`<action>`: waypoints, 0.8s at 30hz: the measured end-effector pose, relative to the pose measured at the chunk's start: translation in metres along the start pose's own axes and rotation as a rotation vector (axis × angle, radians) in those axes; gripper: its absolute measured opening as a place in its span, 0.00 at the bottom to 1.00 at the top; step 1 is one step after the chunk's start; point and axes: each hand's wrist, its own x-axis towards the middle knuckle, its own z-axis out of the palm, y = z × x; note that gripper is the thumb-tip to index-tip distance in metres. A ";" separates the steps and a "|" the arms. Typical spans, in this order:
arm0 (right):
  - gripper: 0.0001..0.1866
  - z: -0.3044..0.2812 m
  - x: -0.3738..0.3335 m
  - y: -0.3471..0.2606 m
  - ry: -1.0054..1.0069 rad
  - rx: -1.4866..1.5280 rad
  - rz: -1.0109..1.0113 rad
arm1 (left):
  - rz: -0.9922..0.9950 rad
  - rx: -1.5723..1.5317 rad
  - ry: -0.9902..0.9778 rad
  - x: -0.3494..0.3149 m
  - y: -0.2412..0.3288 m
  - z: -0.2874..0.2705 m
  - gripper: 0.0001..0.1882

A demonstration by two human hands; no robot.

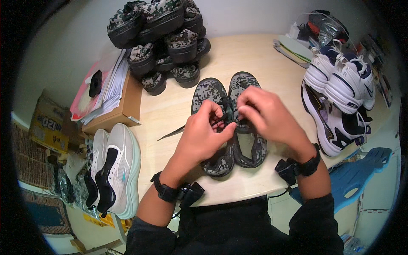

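Two camouflage shoes with dark soles stand side by side on the table, toes pointing away from me: a left shoe (208, 91) and a right shoe (243, 81). My left hand (203, 135) is closed over the laced part of the left shoe, thumb and fingers curled round a black shoelace (172, 133). One loose lace end sticks out leftward past that hand. Over the right shoe, my right hand (268, 114) is closed in a pinch beside the laces; whatever is between its fingertips is hidden. Both hands cover much of the lacing.
Stacked camouflage shoes (170, 46) stand at the back. Left are a cardboard box (131, 106) topped with papers (111, 87) and a pair of white running shoes (123, 165). Stacked white-and-dark sneakers (346, 85) occupy the right, near a blue plastic piece (361, 174) beyond the table edge.
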 end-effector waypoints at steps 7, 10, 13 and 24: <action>0.07 -0.034 0.003 0.008 0.240 0.698 0.234 | 0.107 0.200 0.066 -0.004 0.011 0.006 0.18; 0.09 -0.020 0.002 0.009 0.081 1.266 0.228 | 0.554 0.271 0.244 -0.006 0.003 0.001 0.17; 0.09 -0.012 0.002 0.006 0.038 1.246 0.238 | 0.614 0.287 0.278 -0.004 0.002 -0.011 0.27; 0.09 -0.030 -0.004 -0.005 -0.106 -0.098 0.280 | 0.243 0.397 0.070 -0.004 -0.014 0.002 0.48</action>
